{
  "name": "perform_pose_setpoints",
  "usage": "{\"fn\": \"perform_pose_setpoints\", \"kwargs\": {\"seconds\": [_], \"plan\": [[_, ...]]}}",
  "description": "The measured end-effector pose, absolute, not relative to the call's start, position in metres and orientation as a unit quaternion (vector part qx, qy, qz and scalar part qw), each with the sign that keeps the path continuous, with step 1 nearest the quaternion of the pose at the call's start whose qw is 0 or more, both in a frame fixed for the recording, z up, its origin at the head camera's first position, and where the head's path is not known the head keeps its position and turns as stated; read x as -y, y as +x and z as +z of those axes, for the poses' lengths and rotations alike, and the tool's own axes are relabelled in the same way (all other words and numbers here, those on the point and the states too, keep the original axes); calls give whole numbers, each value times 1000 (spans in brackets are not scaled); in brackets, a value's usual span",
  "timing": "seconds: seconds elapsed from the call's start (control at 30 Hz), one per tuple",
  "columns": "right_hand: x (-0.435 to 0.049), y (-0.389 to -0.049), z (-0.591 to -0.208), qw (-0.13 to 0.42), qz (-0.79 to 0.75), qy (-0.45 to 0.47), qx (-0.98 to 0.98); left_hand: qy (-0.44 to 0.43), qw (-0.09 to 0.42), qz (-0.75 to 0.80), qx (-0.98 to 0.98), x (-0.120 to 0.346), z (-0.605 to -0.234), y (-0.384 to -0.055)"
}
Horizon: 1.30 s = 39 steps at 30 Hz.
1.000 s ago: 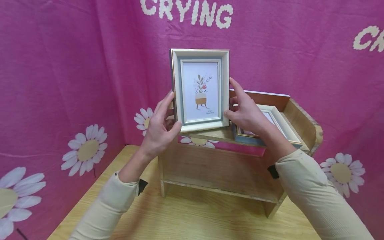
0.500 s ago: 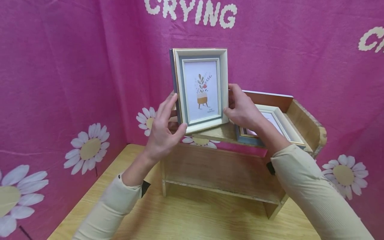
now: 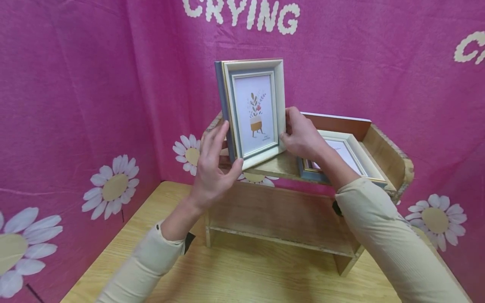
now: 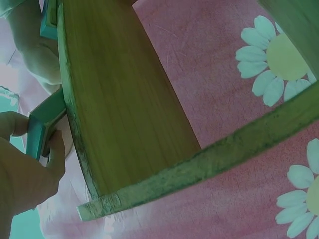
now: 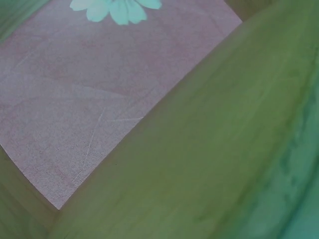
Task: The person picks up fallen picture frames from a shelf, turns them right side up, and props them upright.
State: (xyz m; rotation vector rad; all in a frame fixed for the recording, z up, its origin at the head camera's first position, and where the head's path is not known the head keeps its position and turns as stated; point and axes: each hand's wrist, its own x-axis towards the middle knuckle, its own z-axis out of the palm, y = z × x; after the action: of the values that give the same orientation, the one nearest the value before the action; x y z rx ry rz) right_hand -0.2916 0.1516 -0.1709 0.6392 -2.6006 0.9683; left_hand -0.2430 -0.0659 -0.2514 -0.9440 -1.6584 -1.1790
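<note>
An upright picture frame (image 3: 279, 97), cream and blue-grey with a potted-plant print, stands at the left of the wooden shelf's top, turned slightly to the right. My left hand (image 3: 214, 172) grips its lower left edge, thumb in front and fingers along the side. In the left wrist view the same hand (image 4: 27, 172) pinches the frame's corner (image 4: 42, 117) beside the shelf edge. My right hand (image 3: 303, 132) pinches the frame's right edge, its far fingertips hidden behind. Whether the frame's base touches the shelf is hard to tell. The right wrist view shows neither hand.
A second picture frame (image 3: 356, 153) lies face up on the right of the shelf top, under my right forearm. The two-tier wooden shelf (image 3: 280, 214) has raised side walls and stands on a wood-grain table (image 3: 242, 273). A pink flowered cloth (image 3: 341, 63) hangs behind.
The upright frame has turned so its face points more to the right, showing more of its left side. Both hands have moved with it, the left one slightly rightward.
</note>
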Motion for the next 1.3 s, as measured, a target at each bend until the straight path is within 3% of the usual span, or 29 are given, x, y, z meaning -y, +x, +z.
{"fn": "perform_pose_setpoints", "kwargs": {"seconds": [1.3], "plan": [[-150,-301,-175,146,337,219,904,-370,505,-420,658,43,-258,-238]]}}
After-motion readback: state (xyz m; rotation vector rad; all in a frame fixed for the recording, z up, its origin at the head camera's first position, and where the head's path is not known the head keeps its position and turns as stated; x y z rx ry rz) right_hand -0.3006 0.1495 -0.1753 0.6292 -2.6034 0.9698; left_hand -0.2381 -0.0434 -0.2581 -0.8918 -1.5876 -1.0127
